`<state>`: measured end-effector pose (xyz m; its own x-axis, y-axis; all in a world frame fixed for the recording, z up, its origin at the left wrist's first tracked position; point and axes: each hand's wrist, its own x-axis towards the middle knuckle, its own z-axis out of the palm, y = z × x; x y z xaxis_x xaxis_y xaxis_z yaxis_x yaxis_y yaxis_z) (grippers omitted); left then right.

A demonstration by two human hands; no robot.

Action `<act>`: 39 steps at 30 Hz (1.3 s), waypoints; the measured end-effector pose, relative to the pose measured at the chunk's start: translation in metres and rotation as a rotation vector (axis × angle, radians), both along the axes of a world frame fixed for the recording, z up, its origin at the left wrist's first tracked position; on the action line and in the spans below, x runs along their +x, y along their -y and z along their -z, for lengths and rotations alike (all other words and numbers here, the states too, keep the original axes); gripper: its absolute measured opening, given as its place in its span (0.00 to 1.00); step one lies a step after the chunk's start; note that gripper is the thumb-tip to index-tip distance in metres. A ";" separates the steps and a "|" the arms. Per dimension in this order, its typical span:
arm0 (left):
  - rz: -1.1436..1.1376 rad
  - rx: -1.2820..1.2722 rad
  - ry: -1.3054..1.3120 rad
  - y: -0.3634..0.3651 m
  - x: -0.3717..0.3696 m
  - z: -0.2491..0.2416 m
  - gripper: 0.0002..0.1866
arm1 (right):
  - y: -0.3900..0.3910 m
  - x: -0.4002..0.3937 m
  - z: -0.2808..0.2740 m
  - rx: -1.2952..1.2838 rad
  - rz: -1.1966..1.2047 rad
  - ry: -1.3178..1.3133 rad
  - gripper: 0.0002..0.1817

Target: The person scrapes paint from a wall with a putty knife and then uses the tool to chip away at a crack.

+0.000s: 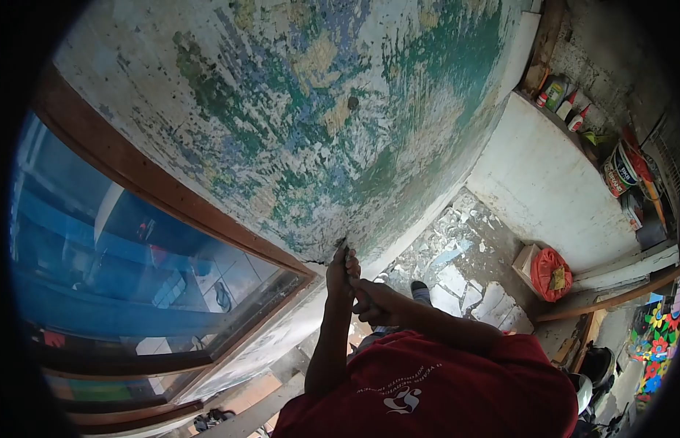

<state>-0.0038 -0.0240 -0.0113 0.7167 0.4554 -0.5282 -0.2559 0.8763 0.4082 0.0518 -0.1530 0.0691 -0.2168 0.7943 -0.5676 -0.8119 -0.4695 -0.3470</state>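
Note:
My left hand [342,269] is closed around a thin, dark-tipped hand tool [344,244]. Its tip is against or very near the lower part of the wall [311,131], and most of the tool is hidden by my fingers. Just behind, my right hand [371,301] is closed too, pressed up against the left hand at the tool's rear end; I cannot make out how much of the handle it grips. Patches of green, purple, cream and white paint cover the wall, scratched and flaking, with a dark round spot [352,103] higher up.
A brown-framed window [172,212] borders the wall on the left. Paint flakes and broken pieces [464,288] litter the floor by my foot [420,292]. A red bag [550,274] sits at a low white partition [548,171]; bottles [555,95] and a paint bucket [619,169] stand along its top.

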 end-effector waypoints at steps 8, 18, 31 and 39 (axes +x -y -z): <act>-0.064 0.101 -0.065 -0.002 0.012 0.020 0.12 | 0.000 0.007 0.027 -0.030 0.028 0.013 0.19; 0.001 0.021 -0.033 -0.004 0.006 0.007 0.15 | -0.004 0.006 -0.002 -0.071 -0.054 0.016 0.19; 0.016 0.072 -0.031 -0.004 0.016 0.009 0.14 | -0.001 0.016 0.004 -0.050 -0.042 0.029 0.18; 0.007 -0.050 -0.005 -0.005 0.014 0.010 0.13 | -0.001 0.014 -0.002 -0.064 -0.051 0.042 0.16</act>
